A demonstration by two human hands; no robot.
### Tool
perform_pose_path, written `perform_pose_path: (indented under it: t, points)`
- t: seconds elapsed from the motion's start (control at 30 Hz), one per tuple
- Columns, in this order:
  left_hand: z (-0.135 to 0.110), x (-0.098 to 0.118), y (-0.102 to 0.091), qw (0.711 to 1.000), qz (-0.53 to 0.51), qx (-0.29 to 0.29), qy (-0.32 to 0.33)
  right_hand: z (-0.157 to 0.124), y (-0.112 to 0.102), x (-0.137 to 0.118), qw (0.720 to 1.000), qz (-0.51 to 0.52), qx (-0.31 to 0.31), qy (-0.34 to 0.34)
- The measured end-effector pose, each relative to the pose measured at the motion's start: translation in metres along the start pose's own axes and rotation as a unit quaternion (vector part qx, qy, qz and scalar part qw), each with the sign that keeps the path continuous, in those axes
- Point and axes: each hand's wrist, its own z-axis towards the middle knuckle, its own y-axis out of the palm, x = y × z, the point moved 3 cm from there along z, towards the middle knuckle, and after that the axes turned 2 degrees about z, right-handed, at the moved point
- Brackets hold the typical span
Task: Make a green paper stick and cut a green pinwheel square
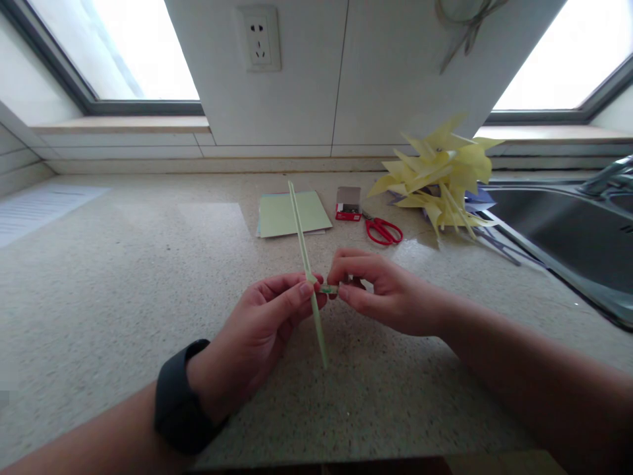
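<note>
My left hand pinches a long pale green stick near its middle, holding it above the speckled countertop; the stick runs from near the paper stack down toward me. My right hand is closed in a pinch on a small greenish piece that touches the stick at the left fingertips. What that piece is I cannot make out. A black band is on my left wrist.
Behind the hands lie a stack of coloured paper sheets, a small red and white box and red scissors. Yellow paper pinwheels are heaped at the right by a steel sink. A wall socket sits above.
</note>
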Motion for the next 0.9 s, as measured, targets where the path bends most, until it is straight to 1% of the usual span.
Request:
perform_pose_path:
  t: [0.07, 0.17, 0.23, 0.3, 0.37, 0.43, 0.47, 0.53, 0.57, 0.63, 0.7, 0.77, 0.8, 0.83, 0.9]
  points:
    - [0.001, 0.001, 0.0, 1.0, -0.011, 0.014, 0.0, -0.001, 0.001, 0.003, 1.0, -0.001, 0.019, 0.019]
    - [0.002, 0.002, -0.001, 0.999, -0.018, 0.037, 0.0, -0.003, -0.001, 0.005, 0.995, -0.012, 0.093, 0.043]
    - [0.002, 0.003, 0.0, 0.999, -0.018, 0.04, 0.004, -0.003, -0.001, 0.004, 0.991, -0.018, 0.121, 0.045]
    - [0.002, 0.004, 0.0, 0.999, -0.011, 0.031, 0.012, -0.002, 0.001, 0.003, 0.993, -0.026, 0.105, 0.043]
    - [0.002, 0.004, 0.001, 1.0, -0.004, 0.018, 0.017, -0.001, 0.003, 0.001, 0.997, -0.036, 0.065, 0.036]
    - [0.001, 0.004, 0.002, 1.0, -0.003, 0.017, 0.014, -0.001, 0.002, 0.0, 0.998, -0.043, 0.039, 0.021]
    - [0.001, 0.004, 0.002, 1.0, -0.005, 0.023, 0.011, -0.001, 0.001, 0.0, 0.998, -0.047, 0.037, 0.012]
    - [0.001, 0.004, 0.001, 0.999, -0.007, 0.038, 0.007, -0.001, -0.005, 0.001, 0.996, -0.071, 0.053, 0.002]
    - [0.0, 0.004, 0.0, 0.999, -0.005, 0.043, 0.008, -0.001, -0.009, 0.003, 0.993, -0.101, 0.062, 0.0]
    - [0.0, 0.005, 0.0, 0.999, 0.002, 0.043, 0.011, -0.001, -0.016, 0.008, 0.979, -0.194, 0.062, 0.002]
    - [-0.001, 0.004, -0.001, 0.999, 0.006, 0.037, 0.01, 0.001, -0.02, 0.014, 0.956, -0.292, 0.034, 0.011]
    - [-0.001, 0.002, -0.001, 0.999, 0.008, 0.032, 0.005, 0.001, -0.021, 0.018, 0.941, -0.338, 0.0, 0.027]
    - [-0.001, 0.0, -0.001, 0.999, 0.009, 0.031, 0.003, 0.001, -0.021, 0.019, 0.941, -0.338, -0.004, 0.035]
    - [0.0, -0.001, -0.001, 0.999, 0.012, 0.03, 0.001, 0.001, -0.02, 0.018, 0.945, -0.325, 0.007, 0.04]
    - [0.0, -0.002, -0.002, 0.999, 0.028, 0.031, -0.002, 0.001, -0.017, 0.013, 0.963, -0.257, 0.058, 0.05]
